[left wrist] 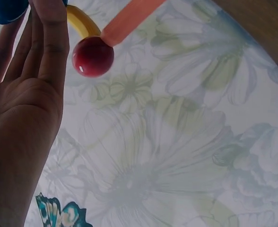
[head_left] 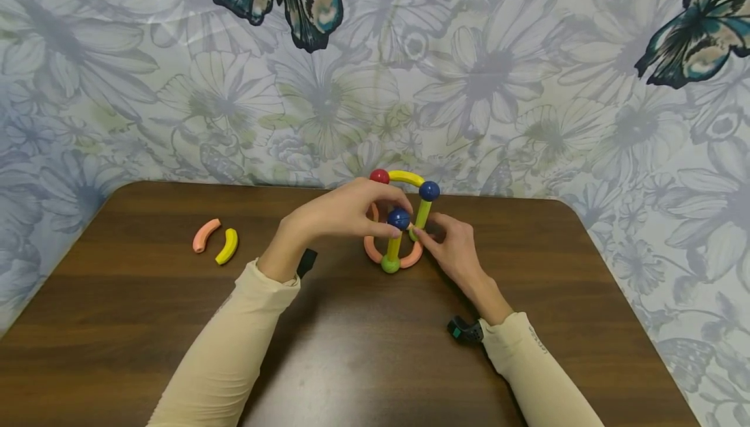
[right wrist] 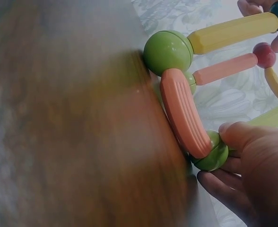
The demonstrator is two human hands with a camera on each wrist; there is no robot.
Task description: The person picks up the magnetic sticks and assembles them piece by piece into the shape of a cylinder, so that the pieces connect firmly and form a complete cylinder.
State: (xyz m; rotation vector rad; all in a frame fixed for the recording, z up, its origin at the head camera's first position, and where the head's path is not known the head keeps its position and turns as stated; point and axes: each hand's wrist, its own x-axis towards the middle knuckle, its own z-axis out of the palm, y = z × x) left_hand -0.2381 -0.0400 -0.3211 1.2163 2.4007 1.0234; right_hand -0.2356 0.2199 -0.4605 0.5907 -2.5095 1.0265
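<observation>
A magnetic ball-and-rod frame stands near the table's back edge. My left hand (head_left: 342,209) grips the front blue ball (head_left: 398,219) between thumb and fingers, on top of a yellow rod (head_left: 394,248) that rises from a green ball (head_left: 390,265). Low on the right side, my right hand (right wrist: 266,163) pinches another green ball (right wrist: 210,153), joined to a curved pink piece (right wrist: 182,111). A curved yellow piece (head_left: 406,177) links the red ball (head_left: 379,176) with the rear blue ball (head_left: 430,191). The left hand hides part of the frame in the head view.
A loose curved pink piece (head_left: 206,235) and a loose curved yellow piece (head_left: 226,247) lie on the left of the brown table (head_left: 351,362). Behind the table hangs a floral, butterfly-patterned cloth (head_left: 486,82).
</observation>
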